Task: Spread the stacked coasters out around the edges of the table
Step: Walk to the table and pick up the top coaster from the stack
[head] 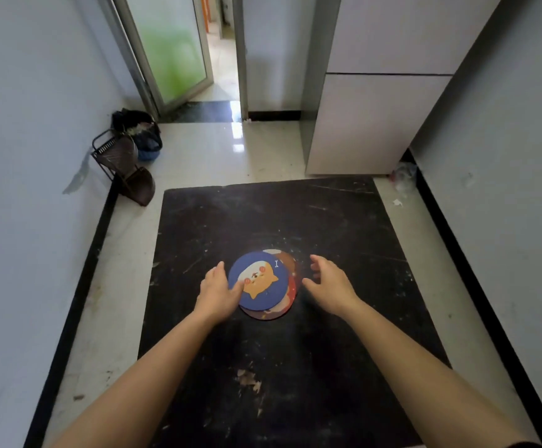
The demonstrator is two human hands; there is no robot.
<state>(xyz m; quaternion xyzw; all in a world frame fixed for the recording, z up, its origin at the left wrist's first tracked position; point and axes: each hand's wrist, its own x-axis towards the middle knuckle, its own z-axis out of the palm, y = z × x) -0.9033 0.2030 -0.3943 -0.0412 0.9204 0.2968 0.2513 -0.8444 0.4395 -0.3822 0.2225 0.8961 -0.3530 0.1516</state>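
A loose stack of round coasters (264,284) lies near the middle of a scratched black table (344,227). The top coaster is blue with an orange cartoon animal; brown and red ones stick out beneath it on the right and near side. My left hand (219,291) rests at the stack's left edge, thumb touching the blue coaster's rim. My right hand (327,281) hovers just right of the stack, fingers spread and curled, holding nothing.
The table stands on a pale tiled floor between white walls. A dark wire rack (121,166) and a blue bin with bags (145,137) sit at the far left. A white cabinet (376,121) stands beyond the far right corner, next to an open doorway (221,59).
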